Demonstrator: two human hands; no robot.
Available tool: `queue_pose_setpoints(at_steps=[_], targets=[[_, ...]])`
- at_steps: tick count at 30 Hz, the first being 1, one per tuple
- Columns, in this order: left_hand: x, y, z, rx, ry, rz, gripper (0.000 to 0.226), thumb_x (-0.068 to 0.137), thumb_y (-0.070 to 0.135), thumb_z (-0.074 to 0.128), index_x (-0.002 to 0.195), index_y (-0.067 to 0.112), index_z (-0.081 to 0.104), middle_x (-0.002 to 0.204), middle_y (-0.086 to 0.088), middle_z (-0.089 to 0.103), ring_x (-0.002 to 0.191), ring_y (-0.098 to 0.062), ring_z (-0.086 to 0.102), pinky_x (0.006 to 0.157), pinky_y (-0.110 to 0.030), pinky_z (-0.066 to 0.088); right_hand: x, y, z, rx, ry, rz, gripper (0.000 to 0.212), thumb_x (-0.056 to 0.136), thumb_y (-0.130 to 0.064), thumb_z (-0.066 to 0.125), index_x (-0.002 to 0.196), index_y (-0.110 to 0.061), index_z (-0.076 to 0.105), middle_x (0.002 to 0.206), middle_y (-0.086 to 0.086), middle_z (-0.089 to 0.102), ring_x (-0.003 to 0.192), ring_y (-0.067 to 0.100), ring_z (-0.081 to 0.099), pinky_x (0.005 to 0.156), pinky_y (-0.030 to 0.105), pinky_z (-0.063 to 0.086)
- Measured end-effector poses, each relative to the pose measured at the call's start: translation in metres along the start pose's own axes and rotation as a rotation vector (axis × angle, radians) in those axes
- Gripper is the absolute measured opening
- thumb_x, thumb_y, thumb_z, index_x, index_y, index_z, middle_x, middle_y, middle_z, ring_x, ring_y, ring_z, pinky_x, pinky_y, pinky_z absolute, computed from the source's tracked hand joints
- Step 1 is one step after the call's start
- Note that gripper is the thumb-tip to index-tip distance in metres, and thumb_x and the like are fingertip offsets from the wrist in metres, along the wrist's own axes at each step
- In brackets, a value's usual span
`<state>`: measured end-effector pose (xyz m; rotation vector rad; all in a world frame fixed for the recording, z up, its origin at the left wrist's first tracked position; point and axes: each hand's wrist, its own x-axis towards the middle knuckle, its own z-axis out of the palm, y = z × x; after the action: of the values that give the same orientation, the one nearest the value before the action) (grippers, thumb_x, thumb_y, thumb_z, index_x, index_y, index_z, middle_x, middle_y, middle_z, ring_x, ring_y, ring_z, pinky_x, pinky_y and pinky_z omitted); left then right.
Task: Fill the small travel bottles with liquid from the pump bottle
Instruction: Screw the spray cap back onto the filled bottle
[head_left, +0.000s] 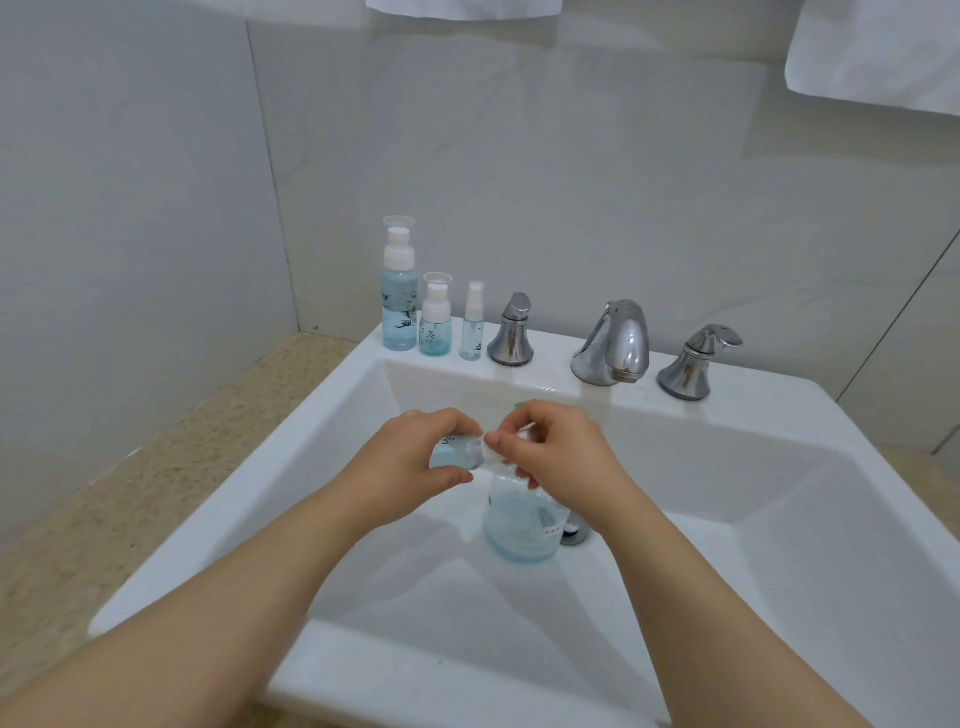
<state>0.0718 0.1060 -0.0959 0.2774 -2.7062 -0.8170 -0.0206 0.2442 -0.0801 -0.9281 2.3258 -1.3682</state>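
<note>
Gripping a small clear travel bottle of pale blue liquid (457, 453), the left hand (410, 462) curls its fingers and thumb round the body and holds it tipped on its side above the middle of the white ceramic sink (332, 415). The right hand (556, 452) meets it at the neck end, thumb and forefinger pinched on something small and clear. Whether that is the neck itself or a cap I cannot tell. Under the right hand a large clear pump bottle with blue liquid (519, 530) stands upright on the sink floor, just beside the round metal drain (574, 534). Its top is hidden by the fingers, and a scrap of green (519, 405) shows above the knuckles.

On the back left corner of the sink rim three more bottles stand close together in a row: a tall clear pump-top bottle (400, 312) mostly filled with blue, a shorter rounded pump-top bottle (435, 332) with blue in its lower part, and a thin clear spray bottle (471, 332). To their right along the back edge sit a chrome left tap handle (511, 332), a chrome spout (615, 343) and a chrome right tap handle (693, 364). A speckled beige stone counter (130, 467) runs along the sink's left edge up to the grey wall tiles (130, 182). Two white towels (462, 8) hang at the top edge of the view
</note>
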Motion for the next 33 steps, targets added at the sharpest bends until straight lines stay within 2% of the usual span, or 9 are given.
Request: queue_pose_setpoints(at_steps=[3,6,8,11,18,22,27,30,33], targets=[[0.001,0.001,0.000,-0.033,0.015,-0.012,0.037,0.080,0.020,0.068,0.114,0.024,0.056,0.105,0.009,0.059,0.098,-0.009,0.049,0.079,-0.018,0.034,-0.001,-0.002,0.003,-0.020,0.022,0.048,0.029,0.090,-0.037,0.056,0.070,-0.016,0.057,0.052,0.000,0.058,0.033,0.000,0.044,0.040,0.012,0.037],[0.001,0.002,-0.001,-0.102,0.044,-0.039,0.037,0.078,0.020,0.070,0.113,0.023,0.057,0.101,0.012,0.058,0.096,-0.008,0.051,0.080,-0.017,0.036,-0.003,-0.005,0.001,0.015,-0.038,0.055,0.023,0.089,-0.043,0.054,0.092,-0.021,0.060,0.072,0.001,0.064,0.047,0.003,0.052,0.047,0.016,0.041],[0.002,0.002,-0.002,-0.104,0.059,-0.047,0.036,0.078,0.021,0.070,0.111,0.024,0.057,0.099,0.011,0.059,0.096,-0.009,0.051,0.078,-0.017,0.037,-0.003,-0.006,-0.004,0.099,-0.124,0.044,0.017,0.087,-0.028,0.062,0.102,-0.026,0.056,0.086,-0.002,0.060,0.061,0.009,0.057,0.052,0.019,0.045],[0.000,0.005,-0.002,-0.008,0.031,0.016,0.035,0.080,0.023,0.068,0.113,0.025,0.056,0.099,0.015,0.055,0.093,-0.005,0.044,0.071,-0.011,0.033,-0.005,-0.007,-0.009,0.178,-0.187,0.064,0.009,0.088,-0.008,0.060,0.087,-0.017,0.059,0.075,0.002,0.060,0.050,0.007,0.058,0.046,0.018,0.045],[0.000,0.007,-0.001,0.002,0.018,0.036,0.038,0.080,0.023,0.068,0.116,0.026,0.056,0.100,0.018,0.053,0.095,-0.001,0.042,0.077,-0.013,0.030,-0.004,-0.009,-0.002,-0.033,-0.093,0.158,0.040,0.093,-0.048,0.045,0.074,-0.014,0.057,0.049,0.001,0.055,0.030,0.009,0.039,0.039,0.021,0.034],[0.000,0.006,0.000,-0.060,0.013,-0.018,0.036,0.079,0.022,0.069,0.112,0.026,0.058,0.099,0.012,0.058,0.095,-0.006,0.048,0.080,-0.018,0.035,-0.006,-0.009,-0.005,0.160,-0.132,0.112,0.008,0.087,-0.018,0.063,0.082,-0.016,0.057,0.067,0.003,0.060,0.050,0.010,0.055,0.050,0.020,0.051],[0.000,0.005,-0.001,-0.122,0.013,-0.049,0.037,0.077,0.023,0.071,0.112,0.025,0.060,0.107,0.009,0.063,0.098,-0.006,0.053,0.082,-0.015,0.036,-0.003,-0.005,-0.006,0.080,-0.066,0.009,0.022,0.079,-0.003,0.068,0.075,-0.023,0.060,0.078,-0.003,0.060,0.060,0.012,0.061,0.070,0.026,0.056],[0.000,0.006,-0.001,-0.099,0.002,-0.025,0.037,0.077,0.023,0.071,0.113,0.026,0.060,0.107,0.010,0.064,0.102,-0.009,0.055,0.086,-0.018,0.040,-0.004,-0.005,-0.007,0.150,-0.105,0.052,0.010,0.082,-0.014,0.069,0.078,-0.018,0.061,0.069,0.001,0.062,0.052,0.010,0.060,0.057,0.022,0.054],[-0.001,0.007,-0.001,-0.050,0.002,0.015,0.040,0.079,0.023,0.069,0.117,0.028,0.058,0.103,0.015,0.059,0.098,-0.004,0.049,0.078,-0.007,0.035,-0.005,-0.006,-0.004,0.090,-0.079,0.104,0.024,0.089,-0.032,0.059,0.076,-0.013,0.057,0.056,0.004,0.060,0.037,0.008,0.050,0.041,0.021,0.045]])
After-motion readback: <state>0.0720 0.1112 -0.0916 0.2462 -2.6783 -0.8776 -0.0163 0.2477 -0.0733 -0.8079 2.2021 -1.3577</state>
